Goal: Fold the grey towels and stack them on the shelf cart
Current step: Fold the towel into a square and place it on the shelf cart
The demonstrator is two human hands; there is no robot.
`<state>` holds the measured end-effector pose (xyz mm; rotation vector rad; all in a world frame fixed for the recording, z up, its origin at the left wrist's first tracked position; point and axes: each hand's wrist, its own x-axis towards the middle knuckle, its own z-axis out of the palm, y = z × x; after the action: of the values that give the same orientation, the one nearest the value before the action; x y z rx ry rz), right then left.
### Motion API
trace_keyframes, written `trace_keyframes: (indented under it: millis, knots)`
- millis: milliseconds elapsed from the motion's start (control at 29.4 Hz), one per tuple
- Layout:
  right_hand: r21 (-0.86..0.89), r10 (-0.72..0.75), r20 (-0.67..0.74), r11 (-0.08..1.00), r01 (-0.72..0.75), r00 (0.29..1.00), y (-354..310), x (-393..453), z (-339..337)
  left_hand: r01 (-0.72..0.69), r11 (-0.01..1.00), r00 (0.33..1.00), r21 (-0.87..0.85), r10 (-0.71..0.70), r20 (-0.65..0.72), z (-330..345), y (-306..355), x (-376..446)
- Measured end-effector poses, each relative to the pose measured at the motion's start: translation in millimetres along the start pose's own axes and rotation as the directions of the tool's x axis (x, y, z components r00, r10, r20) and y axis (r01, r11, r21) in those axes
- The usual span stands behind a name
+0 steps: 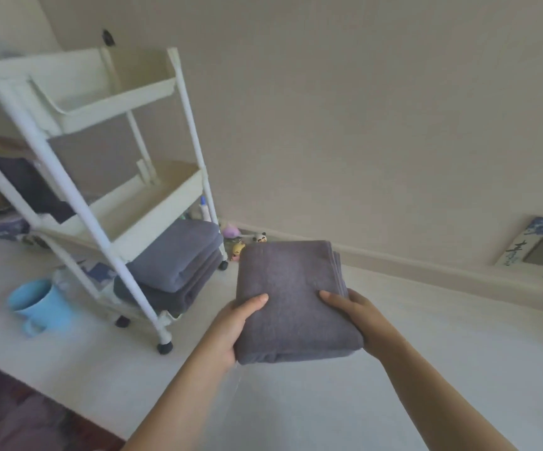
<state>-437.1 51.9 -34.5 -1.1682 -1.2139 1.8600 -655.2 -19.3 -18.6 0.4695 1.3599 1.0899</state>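
A folded grey towel (291, 297) is held up above the white table, to the right of the cart. My left hand (231, 327) grips its near left edge with the thumb on top. My right hand (358, 317) grips its near right edge the same way. The white three-tier shelf cart (162, 190) stands on the table to the left. Two folded grey towels (175, 265) lie stacked on its bottom shelf. Another dark grey towel (32, 187) shows at the left behind the cart's middle tier. The top tier looks empty.
A light blue mug (40, 304) lies on its side left of the cart. Small toy figures (240, 244) and a bottle (204, 208) sit by the wall behind the cart. A blue-and-white patterned box (530, 245) is at the far right.
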Motion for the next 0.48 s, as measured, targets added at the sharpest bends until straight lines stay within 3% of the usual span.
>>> trace_keyframes:
  millis: [204,476]
  knots:
    - [-0.058,-0.168,0.092,0.983,0.173,0.982,-84.2,24.7,58.8,-0.342,0.938,0.929,0.060,0.347,-0.131,-28.6,81.1,-30.5]
    - [-0.178,-0.262,0.314,0.928,0.327,0.913,-189.6,76.2,119.4,-0.576,0.812,0.763,-0.095,0.491,-0.421,-50.1,149.6,-44.0]
